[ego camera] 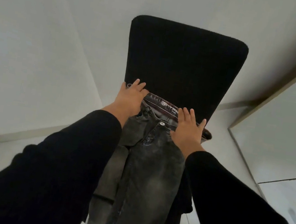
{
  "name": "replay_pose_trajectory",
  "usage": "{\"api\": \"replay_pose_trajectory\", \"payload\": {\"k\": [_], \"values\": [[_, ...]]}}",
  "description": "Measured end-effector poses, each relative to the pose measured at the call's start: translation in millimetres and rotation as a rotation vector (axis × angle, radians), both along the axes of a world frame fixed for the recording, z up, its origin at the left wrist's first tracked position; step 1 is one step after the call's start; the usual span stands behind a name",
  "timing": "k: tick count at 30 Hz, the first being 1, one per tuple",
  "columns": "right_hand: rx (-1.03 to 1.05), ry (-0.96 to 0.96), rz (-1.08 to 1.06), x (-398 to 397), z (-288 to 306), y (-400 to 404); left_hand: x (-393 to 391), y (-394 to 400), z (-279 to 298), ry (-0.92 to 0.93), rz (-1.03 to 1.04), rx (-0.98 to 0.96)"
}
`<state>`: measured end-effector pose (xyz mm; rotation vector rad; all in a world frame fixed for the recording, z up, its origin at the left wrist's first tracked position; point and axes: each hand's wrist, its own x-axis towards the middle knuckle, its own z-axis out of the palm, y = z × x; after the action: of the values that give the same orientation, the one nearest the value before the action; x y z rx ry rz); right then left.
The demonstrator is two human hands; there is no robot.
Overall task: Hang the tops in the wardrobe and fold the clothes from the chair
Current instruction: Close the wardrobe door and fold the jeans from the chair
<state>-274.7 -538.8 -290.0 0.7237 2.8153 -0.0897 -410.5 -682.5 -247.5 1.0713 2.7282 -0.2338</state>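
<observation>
I see dark grey jeans (146, 169) laid along the seat of a black chair (185, 60), waistband at the far end against the backrest, legs running toward me and hanging over the near edge. My left hand (131, 97) lies flat on the left end of the waistband, fingers straight and reaching the foot of the backrest. My right hand (188, 129) presses flat on the right side beside the white button (162, 123), fingers spread wide. Neither hand grips anything. Both sleeves (71, 154) are black. A pale wall (60, 22) stands behind the chair.
</observation>
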Motion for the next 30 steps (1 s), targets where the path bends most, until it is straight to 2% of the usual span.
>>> {"api": "replay_pose_trajectory", "payload": {"k": [6,10,13,17,19,22,30], "values": [[-0.008,0.056,-0.175,-15.9,-59.2,20.4,-17.8,13.4,-65.4,0.043,0.01,0.095],[0.04,0.13,-0.238,-18.1,-76.7,23.1,-17.9,15.5,-82.5,0.115,0.044,0.132],[0.069,0.071,-0.267,-14.4,-88.4,22.6,-19.6,18.7,-85.2,0.207,0.035,0.091],[0.159,-0.054,-0.193,6.5,-86.8,18.7,-10.5,12.9,-79.6,0.253,0.01,-0.014],[0.161,-0.088,-0.171,21.6,-75.7,14.0,1.5,6.4,-68.7,0.262,0.013,-0.032],[0.138,-0.024,-0.181,45.2,-42.9,7.2,27.4,-7.6,-36.9,0.282,0.047,-0.052],[0.233,0.244,-0.103,156.3,110.5,-26.8,162.7,-68.4,108.5,0.462,0.178,0.107]]}}
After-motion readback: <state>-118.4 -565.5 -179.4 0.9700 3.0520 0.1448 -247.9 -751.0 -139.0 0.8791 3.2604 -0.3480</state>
